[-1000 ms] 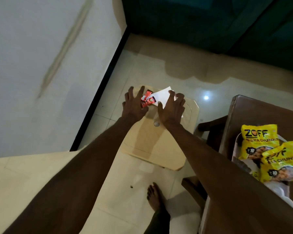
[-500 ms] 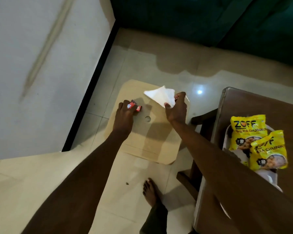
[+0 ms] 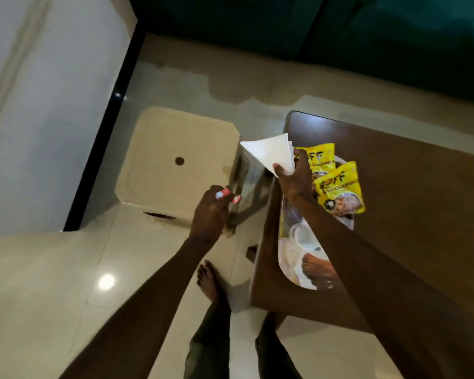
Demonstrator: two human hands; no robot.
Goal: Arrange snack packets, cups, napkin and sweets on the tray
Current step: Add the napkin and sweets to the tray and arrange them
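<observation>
My right hand [image 3: 294,179] pinches a folded white napkin [image 3: 271,153] and holds it in the air above the near-left end of the tray [image 3: 288,265]. My left hand [image 3: 210,214] is closed around small red-wrapped sweets [image 3: 226,194], over the corner of the stool. Two yellow snack packets [image 3: 340,188] lie on the far end of the white tray, which rests on the brown table. Clear plastic cups [image 3: 303,236] sit on the tray, partly hidden by my right forearm.
A cream plastic stool [image 3: 175,160] stands on the tiled floor left of the brown wooden table [image 3: 411,203]. A white wall with a black skirting [image 3: 104,132] runs on the left, a dark green curtain [image 3: 285,20] at the back. My bare feet [image 3: 208,283] stand below.
Both hands lifted off the stool and swung right toward the table. The right hand carried the napkin over the tray; the left picked up the sweets. The view turned right.
</observation>
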